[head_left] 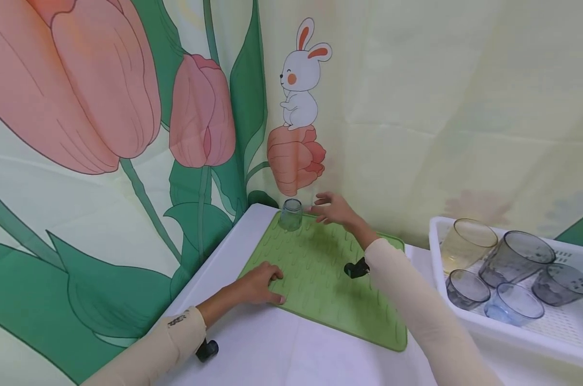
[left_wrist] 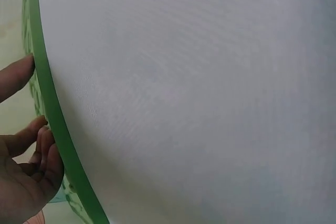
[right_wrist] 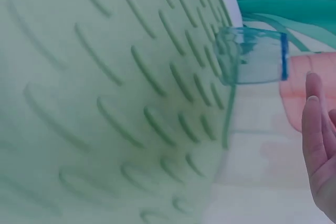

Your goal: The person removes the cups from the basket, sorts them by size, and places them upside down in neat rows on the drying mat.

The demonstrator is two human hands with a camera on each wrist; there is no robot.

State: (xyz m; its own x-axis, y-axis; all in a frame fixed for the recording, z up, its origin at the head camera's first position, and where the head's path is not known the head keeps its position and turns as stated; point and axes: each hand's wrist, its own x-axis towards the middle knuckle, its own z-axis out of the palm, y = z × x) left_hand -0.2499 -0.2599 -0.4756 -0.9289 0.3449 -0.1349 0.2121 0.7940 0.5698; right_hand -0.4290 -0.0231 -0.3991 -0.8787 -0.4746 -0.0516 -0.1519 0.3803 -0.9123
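Note:
A clear bluish glass [head_left: 290, 215] stands at the far left corner of a green ridged drying mat [head_left: 315, 262]. Just right of the glass, my right hand [head_left: 333, 209] hovers with fingers extended and holds nothing. The right wrist view shows a gap between that hand [right_wrist: 320, 150] and the rim of the glass [right_wrist: 257, 56]. My left hand [head_left: 258, 284] is at the mat's near left edge, fingers loosely bent and nothing held. In the left wrist view, the thumb and fingers of this hand [left_wrist: 23, 182] lie by the mat's green edge [left_wrist: 55, 103].
A white plastic basket [head_left: 436, 257] on the right holds several glasses, among them an amber one [head_left: 467, 246], a grey one [head_left: 515, 257] and a light blue one [head_left: 513, 305]. A printed curtain [head_left: 392, 107] hangs behind the white table [head_left: 291, 348].

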